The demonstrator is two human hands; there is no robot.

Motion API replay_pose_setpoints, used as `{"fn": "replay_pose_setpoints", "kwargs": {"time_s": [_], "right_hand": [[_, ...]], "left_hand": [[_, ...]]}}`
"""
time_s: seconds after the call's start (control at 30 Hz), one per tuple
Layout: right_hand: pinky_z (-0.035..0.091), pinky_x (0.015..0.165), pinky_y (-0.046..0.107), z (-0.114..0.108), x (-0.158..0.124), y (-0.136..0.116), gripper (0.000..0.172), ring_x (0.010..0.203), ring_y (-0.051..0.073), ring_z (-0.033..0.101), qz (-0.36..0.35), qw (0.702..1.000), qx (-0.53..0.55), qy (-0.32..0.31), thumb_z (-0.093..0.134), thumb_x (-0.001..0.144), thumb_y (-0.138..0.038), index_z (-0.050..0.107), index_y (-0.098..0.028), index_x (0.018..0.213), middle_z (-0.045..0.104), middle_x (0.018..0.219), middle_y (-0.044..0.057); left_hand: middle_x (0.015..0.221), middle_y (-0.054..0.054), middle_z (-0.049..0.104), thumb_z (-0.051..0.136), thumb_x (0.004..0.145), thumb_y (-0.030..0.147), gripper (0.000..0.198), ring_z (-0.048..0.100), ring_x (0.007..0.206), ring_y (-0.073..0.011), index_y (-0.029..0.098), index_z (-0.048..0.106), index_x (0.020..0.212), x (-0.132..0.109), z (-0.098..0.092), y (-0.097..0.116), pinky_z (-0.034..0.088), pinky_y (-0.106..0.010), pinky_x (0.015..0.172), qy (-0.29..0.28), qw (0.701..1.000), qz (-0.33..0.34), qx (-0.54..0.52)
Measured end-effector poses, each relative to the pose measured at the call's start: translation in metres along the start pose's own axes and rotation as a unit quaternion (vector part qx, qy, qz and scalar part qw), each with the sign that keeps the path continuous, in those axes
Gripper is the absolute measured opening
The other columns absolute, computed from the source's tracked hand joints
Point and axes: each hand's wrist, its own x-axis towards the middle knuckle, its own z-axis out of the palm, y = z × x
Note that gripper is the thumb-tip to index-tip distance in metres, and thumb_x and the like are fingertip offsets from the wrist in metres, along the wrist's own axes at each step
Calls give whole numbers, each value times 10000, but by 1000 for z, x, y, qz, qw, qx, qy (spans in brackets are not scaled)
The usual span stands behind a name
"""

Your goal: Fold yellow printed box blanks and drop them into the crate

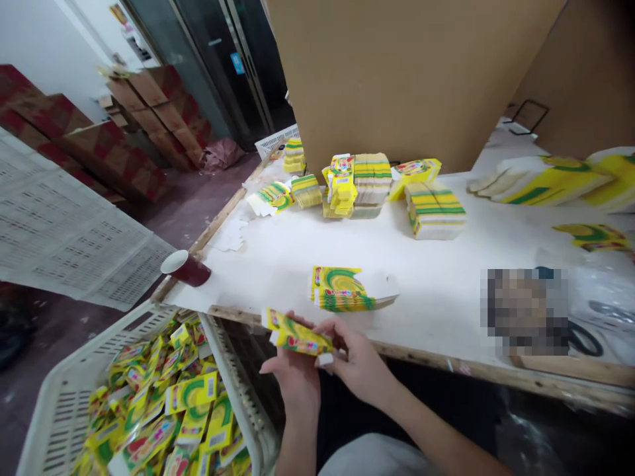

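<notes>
At the table's front edge I hold a small yellow carton (303,337) with green and red print and white end flaps. My left hand (297,373) supports it from below and behind, thumb stretched out to the side, its other fingers partly hidden by the carton. Thumb and fingers of my right hand (358,360) pinch the carton's right end, beside a white flap. Just beyond my hands lies a stack of flattened cartons (342,287) in the same print, flaps pointing right.
Left below the table, a pale plastic crate (59,410) holds many filled-out cartons (193,393). A dark red cup (191,270) stands at the table's left corner. Bundled flat cartons (436,208) line the back before a large cardboard sheet (397,79). Scissors (585,338) lie right.
</notes>
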Motion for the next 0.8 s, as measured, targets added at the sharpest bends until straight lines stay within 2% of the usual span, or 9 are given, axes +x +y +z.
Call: {"fn": "replay_pose_setpoints", "kwargs": {"time_s": [0.1,0.23,0.33,0.4,0.47,0.5,0.57,0.7,0.8], "right_hand": [[391,533,217,-8,4,1,107,604,119,515,-27,999,-38,19,554,715,-101,613,-160,783,601,681,-8],[424,574,243,-22,2,-4,170,639,140,557,-155,978,-133,40,528,785,-94,681,-169,778,638,689,25],[434,712,307,-34,0,-14,257,761,167,558,-265,916,-287,96,498,836,-83,697,-229,907,657,785,36],[386,845,372,-39,-2,-20,270,835,179,549,-309,867,-378,97,498,857,-93,688,-270,927,663,818,18],[292,979,414,-37,-4,-25,255,911,178,547,-345,843,-408,55,513,863,-111,675,-295,933,667,830,-11],[248,1027,420,-35,-4,-25,270,965,178,542,-360,841,-402,34,506,863,-107,667,-307,945,663,849,-19],[220,1075,432,-29,-6,-23,311,1120,205,485,-360,860,-359,36,511,848,-122,629,-324,1053,629,1007,3],[219,1099,498,-22,-5,-9,653,1350,299,228,-235,942,-179,158,602,794,-271,319,-249,1383,301,1431,104],[262,1095,458,-19,0,0,590,1340,258,293,-64,994,83,29,555,836,-315,334,-232,1376,333,1443,94]], "left_hand": [[782,-26,637,732,643,496,374,603,762,-170,193,655,848,1,-4,-1,493,-269,690,14,998,46,32],[879,-46,659,733,686,358,294,611,828,-155,168,665,899,2,-6,18,477,-243,780,23,996,72,48],[1109,-92,599,697,688,454,483,551,1054,-218,167,616,1068,-3,-6,48,425,-310,930,-14,980,180,89],[1210,-117,535,817,507,456,747,448,1195,-267,159,575,1150,-6,-5,66,336,-332,1027,-67,949,248,183],[1235,-131,521,903,296,293,960,412,1228,-291,153,562,1183,-7,-5,72,292,-323,1055,-120,916,214,319],[1217,-127,539,900,284,213,963,442,1200,-289,161,563,1185,-6,-5,71,313,-322,1037,-149,896,166,384],[1096,-100,610,850,413,156,794,553,1045,-266,183,572,1157,-4,-5,62,411,-337,931,-192,856,95,471],[960,-49,642,707,652,224,530,609,864,-215,199,501,1139,-6,-6,41,485,-313,773,-226,820,88,519],[1071,-57,611,658,715,244,640,607,931,-201,218,337,1267,-10,-9,35,489,-310,805,-263,788,105,546]]}}
